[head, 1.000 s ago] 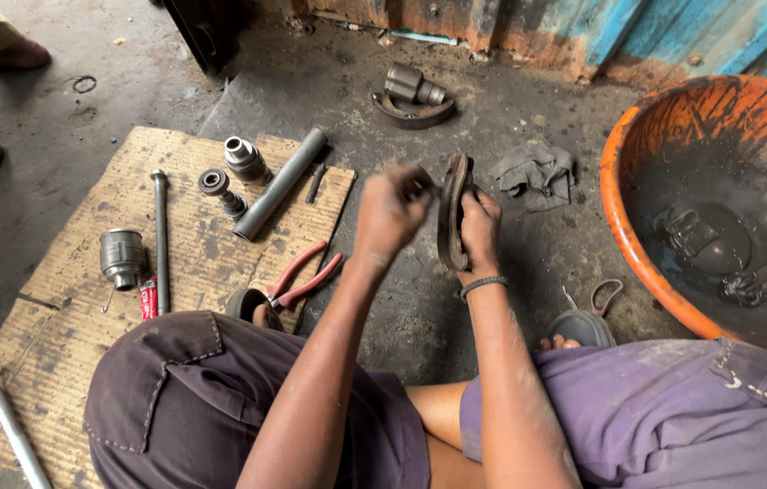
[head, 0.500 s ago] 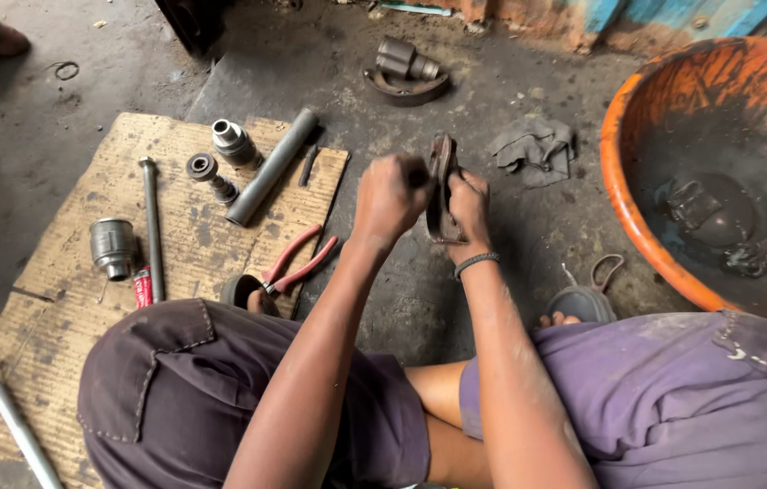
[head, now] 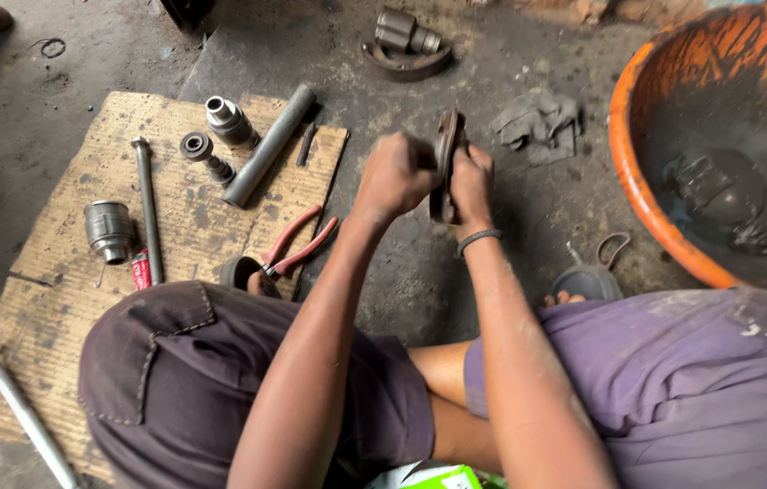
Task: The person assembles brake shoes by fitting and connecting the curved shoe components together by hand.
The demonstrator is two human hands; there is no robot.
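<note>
I sit on a grimy concrete floor with both arms stretched forward. My right hand [head: 472, 184] grips a curved, rusty brake shoe [head: 446, 145] and holds it upright on edge. My left hand [head: 394, 175] is closed in a fist against the shoe's left side; what it grips is hidden by the fingers. A black band circles my right wrist. Red-handled pliers [head: 297, 243] lie on the cardboard sheet [head: 57, 272] just left of my left arm.
On the cardboard lie a grey metal tube [head: 267, 145], two sockets [head: 230, 120], a long bolt [head: 147, 210] and a round metal cylinder [head: 110, 230]. A grey rag [head: 537, 122] lies beyond my hands. An orange basin [head: 646, 181] with dirty parts stands at the right. Another brake shoe with a part [head: 408, 45] lies farther off.
My hands and the brake shoe have stayed together, with the shoe turning slightly more edge-on. The view has shifted a little, moving the scene downward in the picture.
</note>
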